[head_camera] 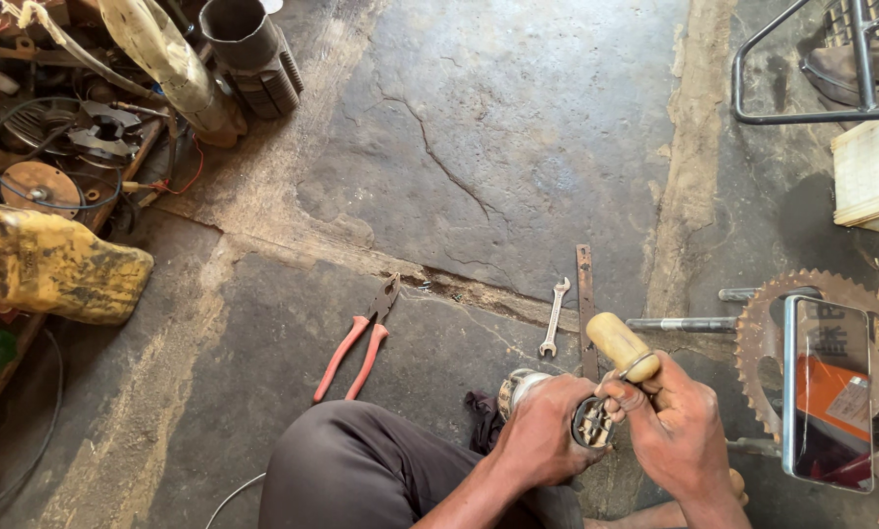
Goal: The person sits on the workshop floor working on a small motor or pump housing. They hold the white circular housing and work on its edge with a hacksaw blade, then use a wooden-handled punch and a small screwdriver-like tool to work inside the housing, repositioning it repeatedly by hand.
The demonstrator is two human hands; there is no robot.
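While both hands meet low at the middle of the view, the scene sorts so:

Step in hand: prying or scraping inside a small round metal part (588, 423) with a wooden-handled tool (623, 349); seemingly mid-way, the tip still buried in the bore.
Left hand (542, 436): curled tight round the part's body, bracing it above the knee (361, 460).
Right hand (677, 426): fisted on the tool just under its pale handle, fingers fully closed.
Next move: calls, I judge, for a steady brace and short levering; a slip could jab the left fingers.
Part: cylindrical, grimy, open mouth facing the right hand, dull metal showing within; held off the floor.
Nearby: red-handled pliers (356, 343) and a small spanner (553, 318) on the cracked floor (479, 127); a rusty sprocket (758, 328) to the right.
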